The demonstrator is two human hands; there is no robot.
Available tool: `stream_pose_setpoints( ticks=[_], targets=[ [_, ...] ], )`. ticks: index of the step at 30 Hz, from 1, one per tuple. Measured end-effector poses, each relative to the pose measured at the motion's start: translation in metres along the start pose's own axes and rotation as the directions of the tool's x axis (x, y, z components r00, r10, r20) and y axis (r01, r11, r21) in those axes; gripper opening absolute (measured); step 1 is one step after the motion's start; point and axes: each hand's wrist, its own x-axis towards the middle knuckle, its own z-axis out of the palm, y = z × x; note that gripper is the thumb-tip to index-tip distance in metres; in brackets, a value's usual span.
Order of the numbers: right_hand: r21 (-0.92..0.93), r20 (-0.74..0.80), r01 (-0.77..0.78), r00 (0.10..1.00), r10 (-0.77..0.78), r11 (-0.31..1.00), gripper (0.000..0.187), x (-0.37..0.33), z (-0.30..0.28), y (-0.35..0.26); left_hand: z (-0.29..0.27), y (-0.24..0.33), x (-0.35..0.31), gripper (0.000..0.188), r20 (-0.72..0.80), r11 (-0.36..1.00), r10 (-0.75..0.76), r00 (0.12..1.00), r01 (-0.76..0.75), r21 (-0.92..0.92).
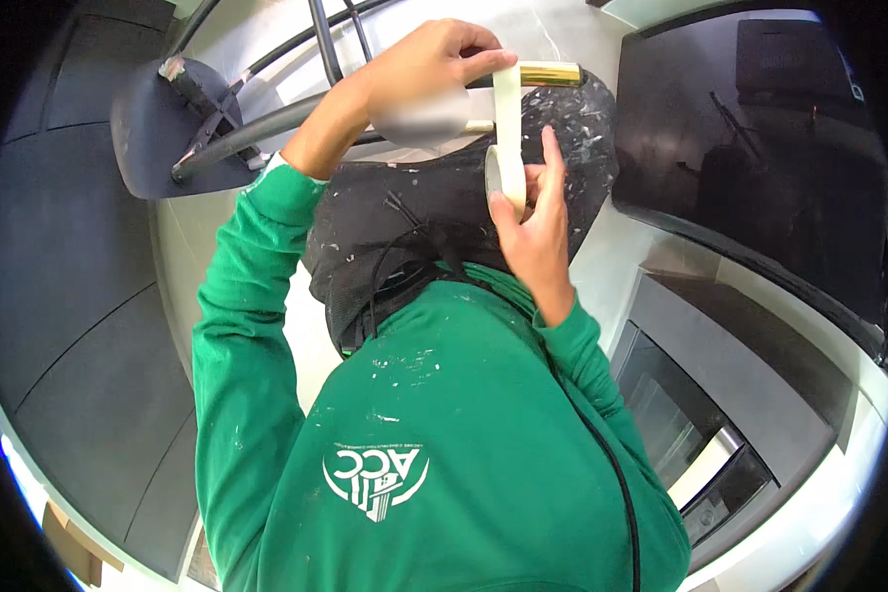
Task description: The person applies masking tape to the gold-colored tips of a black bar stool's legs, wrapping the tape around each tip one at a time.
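Observation:
A strip of cream masking tape (508, 111) is stretched between my two hands. My left hand (400, 79) pinches its upper end, right against the gold-coloured tip (555, 74) of a black metal leg. Below it, my right hand (541, 237) grips the tape roll (493, 178) between thumb and fingers, with the index finger pointing up. The leg belongs to an overturned black chair or stool (257, 128) lying across my lap side. A second leg end with a pale wrap (480, 126) shows beneath my left hand; a blurred patch hides part of it.
Dark cabinet fronts (79, 266) line the left side. A glossy black panel (740, 148) stands at the upper right, above a built-in oven (681, 414). The chair's dark flat part (143, 148) and further black legs (324, 39) spread over the pale floor (553, 35).

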Motion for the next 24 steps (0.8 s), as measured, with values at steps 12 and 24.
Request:
stream_pose_setpoints(
  ticks=[12,24],
  targets=[
    [-0.166,-0.016,0.189,0.981,-0.194,0.968,0.02,0.074,0.002,0.044,-0.005,-0.004,0.008,0.035,-0.008,0.994,0.044,0.999,-0.045,-0.096],
    [0.028,-0.152,0.131,0.98,-0.125,0.991,0.026,0.073,0.016,0.033,-0.01,0.011,0.002,0.033,-0.009,0.985,0.009,1.0,-0.01,-0.17]
  ],
)
